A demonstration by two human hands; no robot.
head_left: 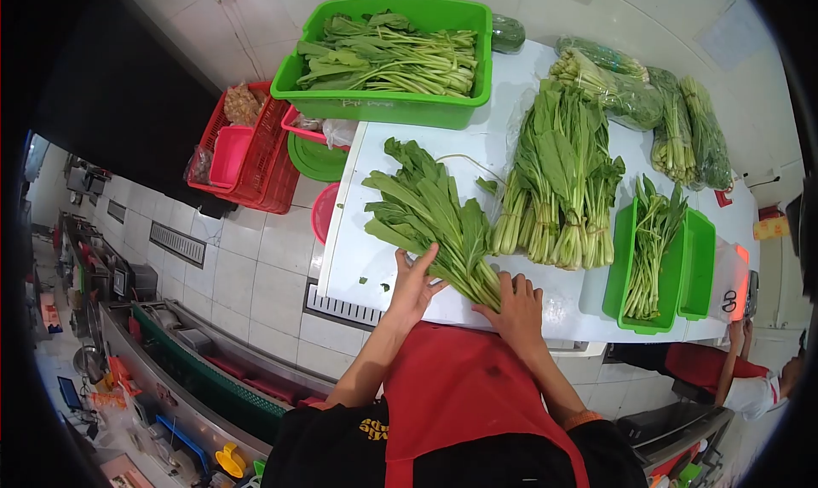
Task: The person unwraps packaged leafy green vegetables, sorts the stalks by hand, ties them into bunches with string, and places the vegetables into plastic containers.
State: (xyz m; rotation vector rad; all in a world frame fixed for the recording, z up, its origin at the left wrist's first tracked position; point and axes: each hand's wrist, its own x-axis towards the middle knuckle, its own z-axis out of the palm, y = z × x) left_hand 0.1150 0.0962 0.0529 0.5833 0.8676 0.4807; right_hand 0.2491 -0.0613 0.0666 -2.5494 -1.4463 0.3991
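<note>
A loose bunch of leafy greens (434, 211) lies slanted across the near left part of the white table (349, 271), leaves toward the back left and stems toward me. My right hand (517, 313) is closed round the stem ends. Beneath the leaves' near side is my left hand (413, 290), its fingers spread and the thumb against the leaves. Just right of this bunch, tied bundles of the same greens (562, 177) lie side by side, stems toward me.
A green tub of greens (383, 109) stands at the back left. Wrapped vegetables (626, 96) lie at the back right. Green trays (615, 296), one with greens, and scissors (728, 301) are on the right. Red crates (247, 181) stand left. Another person (724, 373) is at far right.
</note>
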